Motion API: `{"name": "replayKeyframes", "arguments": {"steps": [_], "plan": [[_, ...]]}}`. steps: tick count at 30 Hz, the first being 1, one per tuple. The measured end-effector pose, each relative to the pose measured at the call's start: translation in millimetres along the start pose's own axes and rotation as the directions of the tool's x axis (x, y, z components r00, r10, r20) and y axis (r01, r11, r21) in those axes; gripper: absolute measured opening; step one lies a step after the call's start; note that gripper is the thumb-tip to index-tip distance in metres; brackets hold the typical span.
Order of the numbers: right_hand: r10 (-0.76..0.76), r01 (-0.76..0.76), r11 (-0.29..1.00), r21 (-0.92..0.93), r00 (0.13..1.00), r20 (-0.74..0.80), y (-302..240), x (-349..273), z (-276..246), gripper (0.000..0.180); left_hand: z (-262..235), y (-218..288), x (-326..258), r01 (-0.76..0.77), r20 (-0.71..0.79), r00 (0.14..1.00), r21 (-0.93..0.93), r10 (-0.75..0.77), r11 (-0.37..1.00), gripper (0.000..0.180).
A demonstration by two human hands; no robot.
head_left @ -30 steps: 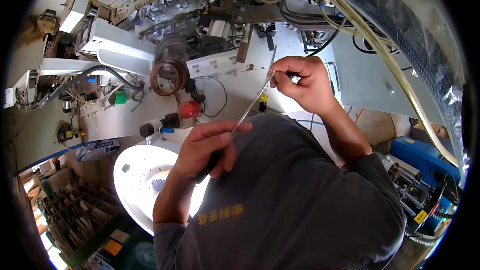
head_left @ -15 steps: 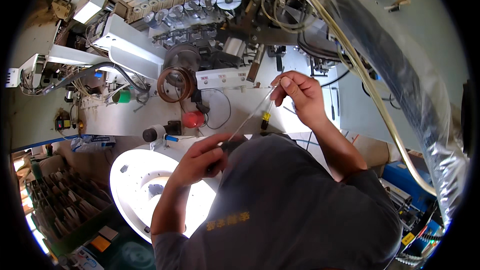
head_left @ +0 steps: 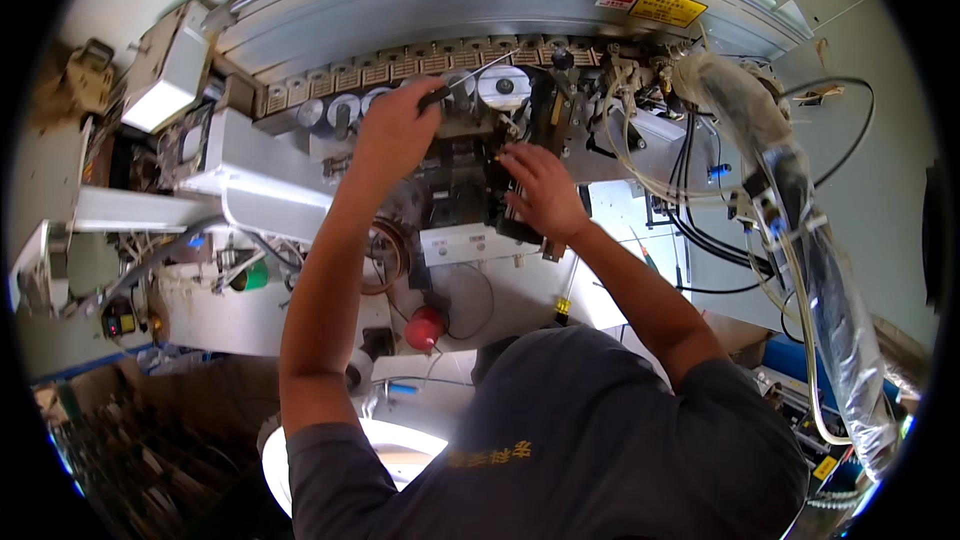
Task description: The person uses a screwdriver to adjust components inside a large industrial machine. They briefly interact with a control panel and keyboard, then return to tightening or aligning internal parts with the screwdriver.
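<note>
My left hand [head_left: 395, 125] is raised over the left side of the machine, closed round the dark handle of a thin metal rod tool [head_left: 480, 70]. The rod slants up to the right, its tip near a round silver disc [head_left: 503, 87]; what kind of tip it has is too small to tell. My right hand [head_left: 545, 190] reaches in from the right, its fingers apart and resting against a dark machine part [head_left: 495, 180]. Nothing shows gripped in it, though the fingertips are partly hidden among the parts.
A chain of metal blocks [head_left: 375, 73] runs along the back. Near the front edge lie a red ball-shaped thing [head_left: 425, 328] and a yellow-and-black screwdriver [head_left: 563, 308]. A plastic-wrapped hose [head_left: 815, 270] bends down at right; a bright round white dish [head_left: 420, 440] is below left.
Both hands have moved forward over the machine. My left hand has carried the rod tool up and away from my body; my right hand has let go of its shaft and now touches the dark part.
</note>
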State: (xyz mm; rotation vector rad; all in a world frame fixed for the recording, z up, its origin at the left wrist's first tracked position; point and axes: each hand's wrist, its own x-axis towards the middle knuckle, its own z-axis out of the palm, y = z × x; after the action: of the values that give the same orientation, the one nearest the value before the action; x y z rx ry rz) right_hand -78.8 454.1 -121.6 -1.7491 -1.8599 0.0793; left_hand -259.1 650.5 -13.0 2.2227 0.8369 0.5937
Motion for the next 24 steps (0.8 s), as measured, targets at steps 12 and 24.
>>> {"name": "replayKeyframes", "arguments": {"steps": [12, 24], "plan": [[0.041, -0.037, 0.999, -0.024, 0.979, 0.199, -2.4, 4.5, 2.7, 0.050, 166.9, -37.2, 173.7, -0.404, 0.438, 0.849, 0.180, 0.294, 0.897, 0.029], [0.034, -0.035, 0.999, 0.003, 0.989, 0.142, 3.2, 7.6, 4.3, 0.044, 184.1, -26.2, 203.5, -0.328, 0.553, 0.801, 0.089, 0.227, 0.940, 0.030]]}}
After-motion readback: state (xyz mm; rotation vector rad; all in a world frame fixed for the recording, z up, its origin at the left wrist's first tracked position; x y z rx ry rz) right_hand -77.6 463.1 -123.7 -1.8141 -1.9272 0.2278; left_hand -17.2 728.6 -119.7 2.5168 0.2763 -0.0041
